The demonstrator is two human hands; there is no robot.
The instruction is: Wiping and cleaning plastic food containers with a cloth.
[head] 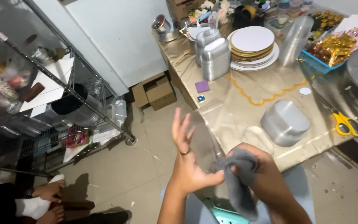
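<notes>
Head view: looks down on a person's two bare hands over a beige tiled floor, beside a table under a shiny gold cloth (237,112).
Left hand (189,159): fingers spread and raised, a ring on one finger; the palm presses flat against the side of a clear plastic sheet or container (206,143), steadying rather than clenching it.
Right hand (255,170): closed around a grey wiping cloth (239,178), pressing it against the clear plastic; the cloth's tail hangs down below the fist.
Clear plastic piece: upright between the two hands, just off the table's near edge; its exact shape is hard to tell.
On the table near the hands: a grey rounded metal tin (286,122) lying upturned, and yellow-handled scissors (347,123) to its right.
Farther back: a stack of round white and gold cake boards (252,47), two stacks of silver foil trays (214,54), a blue basket of gold-wrapped pieces (330,52).
Left side: a wire shelf rack (59,83) covered in clear plastic, a cardboard box (154,91) on the floor.
Bottom left: another person's hands (48,203), well apart.
</notes>
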